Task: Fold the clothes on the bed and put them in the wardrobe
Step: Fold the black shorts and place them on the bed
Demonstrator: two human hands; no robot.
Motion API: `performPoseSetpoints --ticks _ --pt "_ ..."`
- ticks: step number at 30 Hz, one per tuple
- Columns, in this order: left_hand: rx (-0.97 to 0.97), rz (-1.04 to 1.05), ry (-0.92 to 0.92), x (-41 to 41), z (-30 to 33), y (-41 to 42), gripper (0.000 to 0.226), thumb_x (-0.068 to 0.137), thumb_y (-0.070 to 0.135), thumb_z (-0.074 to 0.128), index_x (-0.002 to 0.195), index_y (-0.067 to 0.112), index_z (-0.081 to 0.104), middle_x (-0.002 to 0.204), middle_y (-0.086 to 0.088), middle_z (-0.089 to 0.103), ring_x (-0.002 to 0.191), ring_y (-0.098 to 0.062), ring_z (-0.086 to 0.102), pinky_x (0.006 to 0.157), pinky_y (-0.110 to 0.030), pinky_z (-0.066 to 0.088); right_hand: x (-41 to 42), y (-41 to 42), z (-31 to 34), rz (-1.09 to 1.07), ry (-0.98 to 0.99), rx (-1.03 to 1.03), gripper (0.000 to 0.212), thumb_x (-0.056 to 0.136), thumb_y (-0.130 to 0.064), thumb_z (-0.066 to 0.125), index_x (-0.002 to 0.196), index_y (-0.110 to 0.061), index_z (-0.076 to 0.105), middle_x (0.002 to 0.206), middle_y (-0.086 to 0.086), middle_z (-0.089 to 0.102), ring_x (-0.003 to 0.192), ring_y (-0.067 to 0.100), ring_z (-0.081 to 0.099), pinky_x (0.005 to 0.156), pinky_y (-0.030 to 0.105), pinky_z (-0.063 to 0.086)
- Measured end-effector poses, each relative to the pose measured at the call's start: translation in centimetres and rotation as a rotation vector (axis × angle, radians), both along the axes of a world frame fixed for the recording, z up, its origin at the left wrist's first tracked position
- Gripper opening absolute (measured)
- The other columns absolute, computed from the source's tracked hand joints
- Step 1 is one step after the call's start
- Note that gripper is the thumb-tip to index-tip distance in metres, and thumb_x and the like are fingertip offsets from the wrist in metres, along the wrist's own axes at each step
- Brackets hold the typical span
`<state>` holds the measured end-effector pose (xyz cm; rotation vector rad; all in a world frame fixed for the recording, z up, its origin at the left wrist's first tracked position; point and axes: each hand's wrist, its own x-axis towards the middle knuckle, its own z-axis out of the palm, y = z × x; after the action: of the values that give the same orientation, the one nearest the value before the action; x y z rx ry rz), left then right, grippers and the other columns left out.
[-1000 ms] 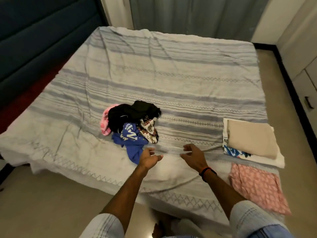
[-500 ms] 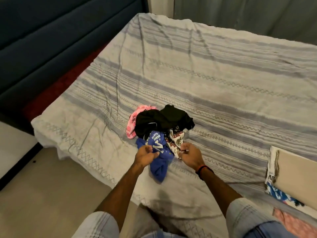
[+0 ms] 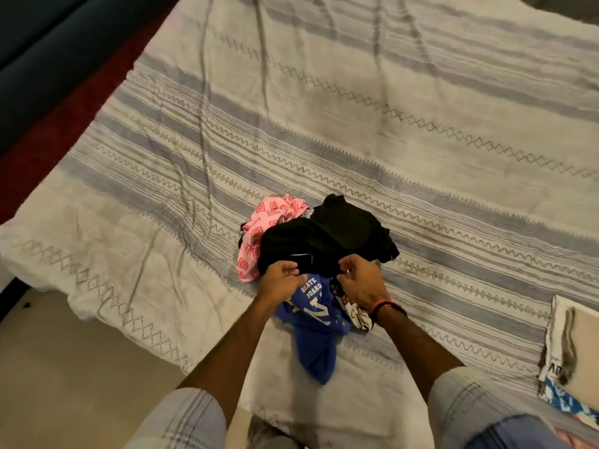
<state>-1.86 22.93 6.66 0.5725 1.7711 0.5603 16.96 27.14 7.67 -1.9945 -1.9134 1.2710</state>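
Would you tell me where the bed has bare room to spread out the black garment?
Bedspread lies bare beyond the black garment, and left of the pink cloth. Crowded: the pile under both hands, left hand, right hand, and the folded stack at right.

Place: a home bedroom
Signs: bed (image 3: 356, 108) under a striped cover; padded headboard (image 3: 48, 59) upper left; loose clothes (image 3: 324, 241) at centre

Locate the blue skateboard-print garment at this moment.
In the head view, the blue garment lies low centre on the striped bedspread, between the left hand and right hand, below the black garment.
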Motion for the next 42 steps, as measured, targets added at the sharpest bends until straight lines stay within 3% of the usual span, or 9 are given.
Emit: performPoseSetpoints --ticks 6,12,17,20,26,33,36,40,42 --pt "-0.033 -0.064 -0.045 0.6 -3.3 2.9 0.028 0.081 0.013 0.079 0.103 0.015 0.063 0.106 -0.005 0.07 0.104 -0.02 0.066 0.099 -0.042 0.052 -1.7 2.9 -2.8 0.335 -0.37 0.155 0.048 0.083 -0.016 0.07 0.127 -0.015 0.052 0.122 0.009 0.05 0.109 0.03 0.053 0.086 0.042 0.05" --pt "-0.052 -0.058 -0.05 0.9 -4.3 4.0 0.03 0.081 0.015 0.079 0.107 0.014 0.064 0.106 -0.003 0.071 0.102 -0.018 0.067 0.096 -0.043 0.054 -2.2 3.9 -4.7 0.434 -0.489 0.312 0.032 0.08 -0.012 0.069 0.112 -0.009 0.063 0.106 0.015 0.058 0.092 0.035 0.057 0.072 0.045 0.049" --pt "-0.02 -0.075 -0.023 1.7 -2.6 4.4 0.043 0.078 0.014 0.081 0.117 0.011 0.063 0.109 -0.001 0.069 0.106 -0.017 0.065 0.097 -0.039 0.053 -1.8 4.6 -3.0 0.291 -0.25 0.338 0.025 0.095 -0.013 0.051 0.115 -0.012 0.066 0.112 0.009 0.064 0.099 0.031 0.059 0.082 0.044 0.046" --pt "0.044 -0.077 -0.002 2.6 -0.5 4.5 0.051 0.077 0.013 0.082 0.122 0.01 0.059 0.114 -0.003 0.068 0.109 -0.017 0.064 0.098 -0.035 0.053 -1.8 4.6 -0.7 0.204 -0.081 0.311 0.017 0.099 -0.018 0.05 0.109 -0.011 0.062 0.101 0.009 0.067 0.09 0.026 0.06 0.077 0.035 0.045" --pt "0.22 -0.078 0.152 4.5 5.1 2.9 0.042 0.085 0.017 0.074 0.122 0.009 0.058 0.113 -0.002 0.068 0.102 -0.015 0.064 0.078 -0.018 0.047 -1.4 2.8 4.0 0.154 0.124 0.389 0.014 0.097 -0.026 0.055 0.102 -0.015 0.062 0.086 0.005 0.069 0.077 0.023 0.064 0.069 0.039 0.051" --pt "0.389 0.051 0.271 6.4 11.3 -0.9 0.016 0.098 0.031 0.055 0.11 0.02 0.056 0.097 0.005 0.063 0.078 -0.007 0.058 0.065 -0.018 0.045 -0.3 0.2 10.3 0.13 0.321 0.499 0.015 0.093 -0.03 0.064 0.097 -0.018 0.069 0.085 -0.005 0.07 0.075 0.01 0.063 0.07 0.026 0.052" --pt "0.46 0.043 0.286 7.2 14.2 -2.6 0.022 0.097 0.037 0.055 0.11 0.019 0.053 0.099 0.002 0.063 0.09 -0.017 0.062 0.08 -0.033 0.053 0.3 -1.2 13.6 0.148 0.356 0.558 0.014 0.093 -0.031 0.064 0.094 -0.018 0.071 0.081 -0.01 0.065 0.073 0.005 0.059 0.067 0.013 0.042" --pt "0.548 0.036 0.322 7.8 18.2 -5.3 0.021 0.097 0.022 0.058 0.117 0.016 0.055 0.101 0.003 0.062 0.09 -0.015 0.061 0.069 -0.022 0.051 2.1 -3.4 18.2 0.231 0.389 0.614 0.007 0.09 -0.021 0.067 0.093 -0.017 0.072 0.082 -0.006 0.068 0.075 0.007 0.059 0.066 0.009 0.041" --pt "0.599 0.049 0.364 8.0 20.1 -6.7 0.018 0.097 0.024 0.056 0.113 0.014 0.059 0.102 0.0 0.065 0.094 -0.02 0.062 0.079 -0.03 0.053 3.1 -4.4 20.0 0.267 0.396 0.623 0.009 0.084 -0.017 0.07 0.093 -0.018 0.072 0.085 -0.004 0.07 0.079 0.009 0.063 0.068 0.011 0.044"
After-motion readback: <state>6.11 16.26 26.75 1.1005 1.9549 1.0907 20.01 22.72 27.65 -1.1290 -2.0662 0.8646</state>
